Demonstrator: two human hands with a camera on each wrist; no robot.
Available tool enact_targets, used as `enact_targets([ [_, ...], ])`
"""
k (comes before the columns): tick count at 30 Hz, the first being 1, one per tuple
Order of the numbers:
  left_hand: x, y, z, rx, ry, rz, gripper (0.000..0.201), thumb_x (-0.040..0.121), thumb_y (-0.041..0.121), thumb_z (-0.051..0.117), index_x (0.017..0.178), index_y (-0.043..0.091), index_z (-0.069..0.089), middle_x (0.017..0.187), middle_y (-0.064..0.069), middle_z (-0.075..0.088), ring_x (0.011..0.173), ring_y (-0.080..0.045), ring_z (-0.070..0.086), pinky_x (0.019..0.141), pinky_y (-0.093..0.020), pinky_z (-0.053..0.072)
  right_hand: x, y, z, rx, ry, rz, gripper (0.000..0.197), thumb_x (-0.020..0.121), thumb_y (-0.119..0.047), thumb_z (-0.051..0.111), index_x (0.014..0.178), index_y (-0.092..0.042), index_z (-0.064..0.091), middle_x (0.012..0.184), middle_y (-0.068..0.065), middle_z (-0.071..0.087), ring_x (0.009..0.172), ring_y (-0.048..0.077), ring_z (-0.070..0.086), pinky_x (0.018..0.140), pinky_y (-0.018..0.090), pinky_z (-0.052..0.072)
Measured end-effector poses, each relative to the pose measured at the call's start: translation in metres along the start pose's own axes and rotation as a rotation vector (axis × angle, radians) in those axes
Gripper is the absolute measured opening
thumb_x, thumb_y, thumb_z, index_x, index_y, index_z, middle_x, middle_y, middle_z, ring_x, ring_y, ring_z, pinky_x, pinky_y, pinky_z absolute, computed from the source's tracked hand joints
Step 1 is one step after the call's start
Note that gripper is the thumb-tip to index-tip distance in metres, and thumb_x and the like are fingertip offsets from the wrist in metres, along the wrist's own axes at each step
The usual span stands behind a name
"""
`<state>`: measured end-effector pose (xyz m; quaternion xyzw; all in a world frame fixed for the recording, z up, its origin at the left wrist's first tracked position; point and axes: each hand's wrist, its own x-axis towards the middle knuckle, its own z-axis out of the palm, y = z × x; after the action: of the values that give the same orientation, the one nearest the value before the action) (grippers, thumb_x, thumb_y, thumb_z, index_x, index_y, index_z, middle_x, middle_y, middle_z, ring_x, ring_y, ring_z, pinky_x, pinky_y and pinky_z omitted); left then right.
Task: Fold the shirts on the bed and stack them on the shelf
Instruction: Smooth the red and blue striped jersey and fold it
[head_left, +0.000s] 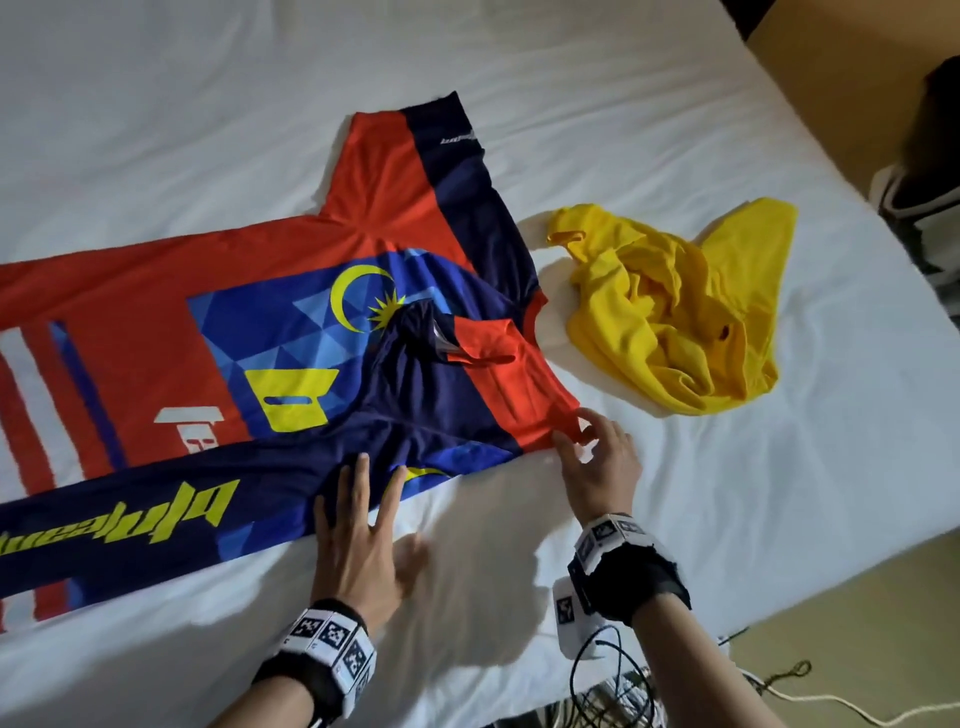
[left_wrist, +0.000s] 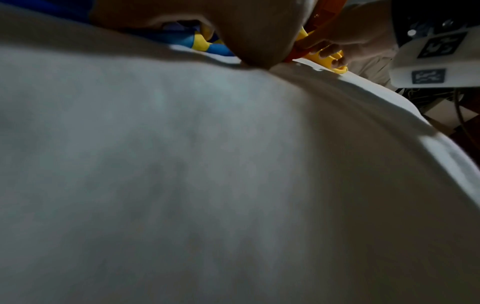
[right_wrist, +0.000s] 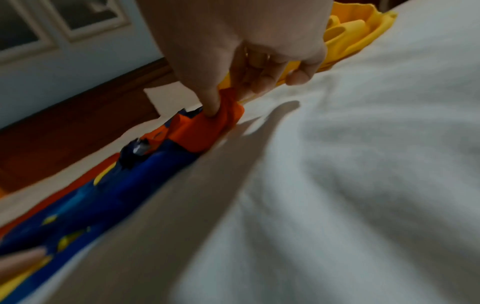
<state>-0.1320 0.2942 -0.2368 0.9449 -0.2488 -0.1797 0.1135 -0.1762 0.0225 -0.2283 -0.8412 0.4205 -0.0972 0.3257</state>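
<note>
A red and navy jersey (head_left: 249, 322) with a yellow crescent and star lies spread on the white bed (head_left: 675, 493), its far sleeve (head_left: 415, 156) pointing away. My left hand (head_left: 358, 525) lies flat with straight fingers on the jersey's navy near edge. My right hand (head_left: 592, 452) pinches the red cuff of the near sleeve (head_left: 540, 410); in the right wrist view the thumb and fingers of my right hand (right_wrist: 221, 102) grip that orange-red cuff (right_wrist: 207, 131). A crumpled yellow shirt (head_left: 675, 306) lies to the right of the jersey.
The bed's right edge (head_left: 831, 156) borders a wooden floor with dark and white items (head_left: 930, 208). Cables (head_left: 613, 686) hang by the near edge under my right wrist. White sheet stretches beyond the jersey toward the far side.
</note>
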Motion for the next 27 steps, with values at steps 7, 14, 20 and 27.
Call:
enact_targets([
  [7, 0.012, 0.005, -0.012, 0.011, -0.070, -0.074, 0.102, 0.061, 0.046, 0.071, 0.151, 0.029, 0.027, 0.158, -0.008, 0.026, 0.137, -0.036, 0.032, 0.098, -0.065, 0.034, 0.012, 0.006, -0.016, 0.135, -0.038, -0.052, 0.010, 0.078, -0.024, 0.079, 0.088, -0.022, 0.077, 0.086, -0.001, 0.061, 0.083, 0.028, 0.061, 0.074, 0.042, 0.051],
  [14, 0.016, 0.007, -0.015, 0.024, -0.058, -0.125, 0.107, 0.053, 0.054, 0.064, 0.151, 0.031, 0.027, 0.159, -0.004, 0.024, 0.137, -0.032, 0.031, 0.095, -0.063, 0.036, 0.006, -0.002, -0.032, 0.664, -0.227, 0.051, 0.016, 0.074, 0.001, 0.063, 0.075, -0.015, 0.065, 0.085, 0.001, 0.067, 0.073, 0.009, 0.052, 0.063, 0.017, 0.040],
  [20, 0.014, -0.002, -0.012, 0.019, -0.032, -0.095, 0.105, 0.054, 0.056, 0.063, 0.151, 0.031, 0.029, 0.159, -0.003, 0.023, 0.137, -0.031, 0.032, 0.097, -0.061, 0.036, 0.021, 0.012, -0.041, 0.251, -0.328, -0.089, 0.015, 0.068, -0.034, 0.058, 0.076, -0.022, 0.064, 0.092, -0.004, 0.058, 0.080, 0.008, 0.051, 0.066, 0.016, 0.038],
  [27, 0.013, -0.008, -0.012, 0.043, -0.016, -0.072, 0.101, 0.055, 0.057, 0.062, 0.148, 0.030, 0.035, 0.159, -0.004, 0.025, 0.136, -0.029, 0.034, 0.095, -0.056, 0.037, 0.021, 0.014, -0.037, -0.010, -0.458, -0.033, 0.029, 0.074, -0.041, 0.068, 0.097, -0.025, 0.073, 0.097, -0.003, 0.053, 0.101, 0.019, 0.047, 0.083, 0.034, 0.043],
])
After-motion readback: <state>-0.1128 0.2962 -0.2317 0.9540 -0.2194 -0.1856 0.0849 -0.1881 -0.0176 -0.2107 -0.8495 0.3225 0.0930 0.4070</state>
